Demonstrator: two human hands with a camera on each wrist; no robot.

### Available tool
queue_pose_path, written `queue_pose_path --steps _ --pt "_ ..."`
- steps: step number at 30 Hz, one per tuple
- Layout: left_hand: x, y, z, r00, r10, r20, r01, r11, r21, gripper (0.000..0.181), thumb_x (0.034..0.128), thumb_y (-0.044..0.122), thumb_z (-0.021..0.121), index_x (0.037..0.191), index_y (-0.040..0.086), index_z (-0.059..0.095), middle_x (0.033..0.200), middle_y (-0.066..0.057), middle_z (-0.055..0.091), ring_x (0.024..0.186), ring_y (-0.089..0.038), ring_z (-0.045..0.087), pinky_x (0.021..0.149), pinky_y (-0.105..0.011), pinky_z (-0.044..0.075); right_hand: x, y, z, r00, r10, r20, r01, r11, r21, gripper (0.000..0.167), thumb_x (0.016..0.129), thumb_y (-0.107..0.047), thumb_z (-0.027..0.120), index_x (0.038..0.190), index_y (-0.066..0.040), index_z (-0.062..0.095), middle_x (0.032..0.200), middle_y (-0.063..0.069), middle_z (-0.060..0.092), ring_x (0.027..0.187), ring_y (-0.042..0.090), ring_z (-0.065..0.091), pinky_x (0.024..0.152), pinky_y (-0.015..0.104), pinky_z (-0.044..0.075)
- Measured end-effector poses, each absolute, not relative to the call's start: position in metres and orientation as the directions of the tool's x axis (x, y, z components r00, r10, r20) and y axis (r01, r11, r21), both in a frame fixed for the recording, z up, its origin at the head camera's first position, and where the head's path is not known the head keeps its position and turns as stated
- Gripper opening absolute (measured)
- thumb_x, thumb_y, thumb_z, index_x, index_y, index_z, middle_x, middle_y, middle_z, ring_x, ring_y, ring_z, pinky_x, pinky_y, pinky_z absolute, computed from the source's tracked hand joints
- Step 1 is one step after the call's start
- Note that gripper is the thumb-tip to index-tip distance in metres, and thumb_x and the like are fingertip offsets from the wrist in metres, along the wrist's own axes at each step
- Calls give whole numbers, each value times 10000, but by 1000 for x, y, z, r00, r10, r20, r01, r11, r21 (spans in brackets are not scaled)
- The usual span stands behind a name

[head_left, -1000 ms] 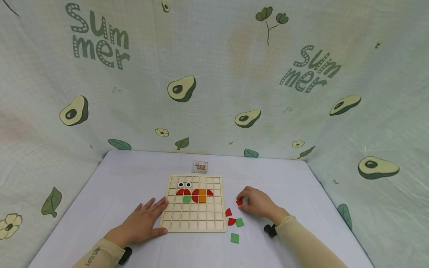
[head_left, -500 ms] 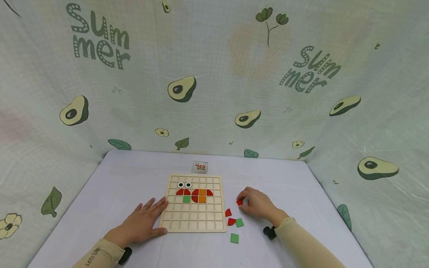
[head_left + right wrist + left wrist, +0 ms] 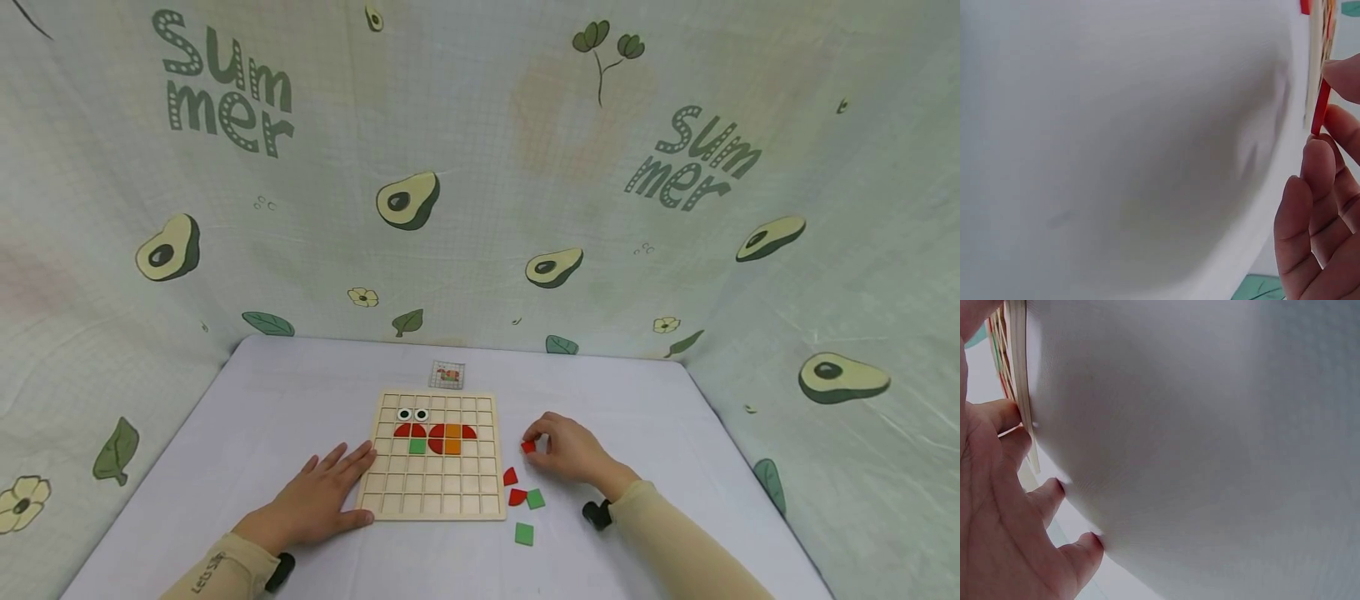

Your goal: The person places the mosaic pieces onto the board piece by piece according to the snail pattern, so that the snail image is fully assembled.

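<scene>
The small, flat red piece [image 3: 528, 447] is to the right of the square, pale wooden grid board [image 3: 452, 483]. Your right hand [image 3: 572, 450] pinches it. Your left hand [image 3: 317, 497], fingers spread out, touches the board's left edge.

Beige sleeves [image 3: 686, 542], dark left-sleeve lettering [image 3: 208, 573], black wrist cameras [image 3: 597, 515]
</scene>
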State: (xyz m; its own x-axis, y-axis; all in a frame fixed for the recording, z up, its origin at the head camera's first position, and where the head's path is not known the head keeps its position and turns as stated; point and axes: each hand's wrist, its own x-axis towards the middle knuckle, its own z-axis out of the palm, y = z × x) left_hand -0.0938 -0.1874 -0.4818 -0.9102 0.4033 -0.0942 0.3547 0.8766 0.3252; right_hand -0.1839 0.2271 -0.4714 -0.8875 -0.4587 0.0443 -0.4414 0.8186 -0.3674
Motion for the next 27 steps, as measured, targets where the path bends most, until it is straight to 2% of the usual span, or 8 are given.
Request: queue_pose_path --steps 6,15,20,27 --pt "-95 -187 -483 -911 400 -103 350 880 320 917 847 624 674 1533 82 395 1604 -51 320 1444 -431 254 1075 -716 209 -189 196 -463 -854 -519 38 -491 779 -392 189 856 -275 777 1029 -216 729 960 -88 612 719 71 518 632 239 482" --pt "-96 -188 -486 -910 402 -103 353 881 315 935 838 656 657 1537 96 390 1605 -36 318 1445 -430 252 1077 -712 211 -194 153 -472 -819 -574 3 -536 764 -360 196 851 -331 786 1015 -229 750 968 -130 589 793 72 527 693 240 491" --pt "-96 -187 -487 -910 402 -101 354 881 313 937 836 658 657 1538 99 389 1607 -33 315 1447 -430 247 1082 -709 205 -192 147 -473 -814 -581 11 -556 773 -306 184 886 -310 760 1043 -214 752 960 -121 600 783 61 530 703 253 500" --pt "-96 -188 -486 -914 392 -104 345 886 309 936 835 657 659 1539 103 389 1607 -31 314 1449 -426 245 1085 -708 201 -193 145 -473 -811 -585 16 -561 769 -308 140 907 -234 739 1044 -208 751 936 -127 605 778 61 534 726 270 511"
